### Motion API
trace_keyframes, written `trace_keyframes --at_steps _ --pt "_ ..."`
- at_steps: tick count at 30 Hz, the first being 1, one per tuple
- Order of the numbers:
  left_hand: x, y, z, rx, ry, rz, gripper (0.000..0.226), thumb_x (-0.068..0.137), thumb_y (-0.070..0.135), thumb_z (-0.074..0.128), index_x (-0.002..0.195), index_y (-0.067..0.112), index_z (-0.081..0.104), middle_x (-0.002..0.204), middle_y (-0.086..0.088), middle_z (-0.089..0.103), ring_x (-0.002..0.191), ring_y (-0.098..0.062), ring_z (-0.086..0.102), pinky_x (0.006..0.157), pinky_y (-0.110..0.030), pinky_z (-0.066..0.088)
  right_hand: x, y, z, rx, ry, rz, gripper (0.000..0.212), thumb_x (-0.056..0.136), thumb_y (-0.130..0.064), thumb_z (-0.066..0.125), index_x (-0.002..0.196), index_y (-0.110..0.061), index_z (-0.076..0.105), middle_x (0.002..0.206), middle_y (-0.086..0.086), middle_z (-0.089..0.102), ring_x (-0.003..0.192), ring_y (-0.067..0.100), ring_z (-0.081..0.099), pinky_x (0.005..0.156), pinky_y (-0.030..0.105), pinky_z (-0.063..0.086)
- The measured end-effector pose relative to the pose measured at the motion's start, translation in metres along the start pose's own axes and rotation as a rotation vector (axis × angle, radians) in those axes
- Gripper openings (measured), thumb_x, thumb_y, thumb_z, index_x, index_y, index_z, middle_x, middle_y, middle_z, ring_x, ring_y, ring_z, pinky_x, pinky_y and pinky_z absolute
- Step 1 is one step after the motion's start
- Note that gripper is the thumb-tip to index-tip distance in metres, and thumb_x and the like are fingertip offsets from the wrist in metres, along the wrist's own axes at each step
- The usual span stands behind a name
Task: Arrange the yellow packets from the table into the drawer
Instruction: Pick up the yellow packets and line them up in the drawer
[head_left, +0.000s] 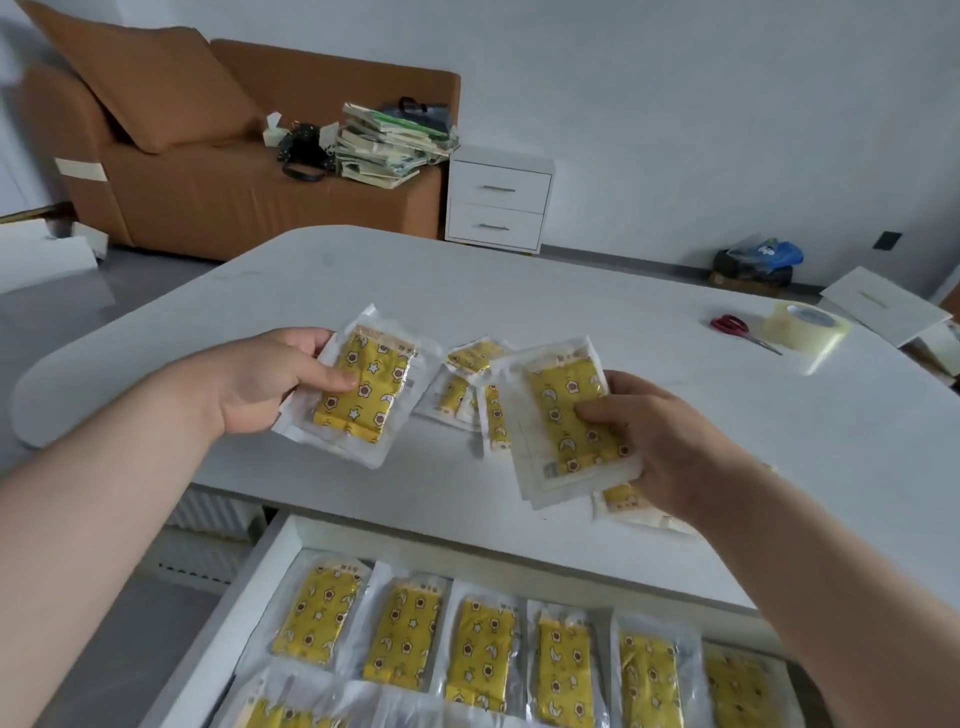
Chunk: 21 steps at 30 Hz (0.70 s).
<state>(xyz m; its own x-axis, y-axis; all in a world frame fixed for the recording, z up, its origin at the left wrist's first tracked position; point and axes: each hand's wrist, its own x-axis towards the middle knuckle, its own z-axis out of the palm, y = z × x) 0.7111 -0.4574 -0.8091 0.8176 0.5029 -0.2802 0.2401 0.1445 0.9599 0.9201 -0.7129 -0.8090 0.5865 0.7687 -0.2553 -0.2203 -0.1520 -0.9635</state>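
My left hand (270, 376) grips a small stack of yellow packets (363, 387) in clear wrappers, thumb on top, above the white table (571, 280). My right hand (660, 441) holds another stack of yellow packets (563, 415) the same way. Between the two stacks, several loose yellow packets (467, 384) lie on the table, and one more packet (623, 501) shows under my right hand. Below the table's front edge the open white drawer (260, 571) holds rows of yellow packets (483, 649) lying side by side.
Red-handled scissors (737, 330) and a roll of clear tape (805, 325) lie on the table at the right. Beyond the table stand a brown sofa (208, 171) with a pile of books (389, 145) and a white two-drawer nightstand (498, 200).
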Motion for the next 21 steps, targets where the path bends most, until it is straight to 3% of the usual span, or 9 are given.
trace_keyframes --at_steps 1,3,6,8,11,14,16,18,21 --pt "-0.008 0.0 -0.006 0.04 -0.049 -0.029 0.087 0.028 0.018 0.1 0.106 0.005 0.063 0.102 -0.02 0.073 0.086 -0.033 0.073 0.062 -0.04 0.061 -0.007 -0.001 -0.001 -0.029 -0.052 -0.005 0.031 0.09 0.002 0.054 0.117 -0.01 0.065 0.109 0.018 0.073 0.1 0.041 0.069 0.087 0.052 0.056" --pt "-0.025 -0.002 -0.011 0.147 -0.148 -0.078 0.095 0.028 0.016 0.1 0.113 0.002 0.06 0.109 -0.023 0.071 0.096 -0.037 0.07 0.07 -0.041 0.061 -0.023 -0.001 0.001 -0.106 -0.146 0.005 0.031 0.089 0.003 0.057 0.117 -0.008 0.065 0.11 0.016 0.073 0.1 0.038 0.07 0.087 0.05 0.056" --pt "-0.049 -0.011 -0.004 0.348 -0.211 -0.129 0.057 0.057 -0.003 0.086 0.109 -0.003 0.062 0.107 -0.025 0.07 0.096 -0.039 0.07 0.075 -0.041 0.06 -0.046 0.01 0.005 -0.197 -0.192 0.032 0.028 0.083 0.005 0.065 0.11 0.001 0.067 0.107 0.02 0.073 0.098 0.038 0.07 0.087 0.047 0.057" --pt "-0.059 -0.022 0.002 0.575 -0.26 -0.133 0.038 0.066 -0.011 0.077 0.102 -0.002 0.066 0.102 -0.022 0.073 0.091 -0.036 0.071 0.077 -0.041 0.06 -0.057 0.022 0.01 -0.352 -0.237 0.037 0.021 0.08 0.003 0.07 0.1 -0.002 0.072 0.1 0.018 0.075 0.094 0.035 0.071 0.088 0.046 0.057" --pt "-0.065 -0.038 0.009 0.817 -0.4 -0.215 0.033 0.069 -0.005 0.08 0.097 0.008 0.07 0.097 -0.01 0.076 0.09 -0.029 0.073 0.078 -0.04 0.059 -0.066 0.041 0.015 -0.621 -0.308 0.06 0.018 0.077 -0.006 0.078 0.093 -0.015 0.077 0.091 0.004 0.078 0.088 0.023 0.073 0.091 0.04 0.056" --pt "-0.064 -0.054 0.02 1.007 -0.541 -0.302 0.027 0.069 0.006 0.083 0.085 0.023 0.07 0.086 0.008 0.076 0.08 -0.01 0.072 0.07 -0.024 0.056 -0.066 0.061 0.019 -0.743 -0.389 0.133 0.02 0.075 -0.011 0.081 0.092 -0.021 0.078 0.088 -0.003 0.078 0.084 0.017 0.073 0.092 0.037 0.056" --pt "-0.059 -0.068 0.027 1.149 -0.6 -0.339 0.027 0.07 0.014 0.083 0.075 0.032 0.065 0.071 0.02 0.069 0.063 0.002 0.062 0.058 -0.014 0.046 -0.061 0.075 0.023 -0.808 -0.427 0.172 0.018 0.074 -0.015 0.082 0.09 -0.024 0.078 0.088 -0.005 0.078 0.086 0.016 0.073 0.092 0.037 0.056" --pt "-0.053 -0.086 0.032 1.259 -0.636 -0.377 0.028 0.07 0.018 0.083 0.071 0.034 0.06 0.065 0.02 0.063 0.057 0.002 0.055 0.054 -0.015 0.041 -0.054 0.089 0.027 -0.872 -0.441 0.206 0.018 0.074 -0.022 0.082 0.091 -0.029 0.078 0.086 -0.011 0.077 0.083 0.009 0.072 0.086 0.029 0.056" --pt "-0.049 -0.109 0.04 1.391 -0.686 -0.419 0.028 0.073 0.019 0.081 0.082 0.031 0.057 0.075 0.016 0.057 0.067 -0.005 0.053 0.057 -0.02 0.042 -0.046 0.108 0.032 -0.933 -0.446 0.244 0.019 0.074 -0.028 0.082 0.091 -0.033 0.077 0.082 -0.014 0.076 0.074 0.001 0.068 0.072 0.018 0.05"
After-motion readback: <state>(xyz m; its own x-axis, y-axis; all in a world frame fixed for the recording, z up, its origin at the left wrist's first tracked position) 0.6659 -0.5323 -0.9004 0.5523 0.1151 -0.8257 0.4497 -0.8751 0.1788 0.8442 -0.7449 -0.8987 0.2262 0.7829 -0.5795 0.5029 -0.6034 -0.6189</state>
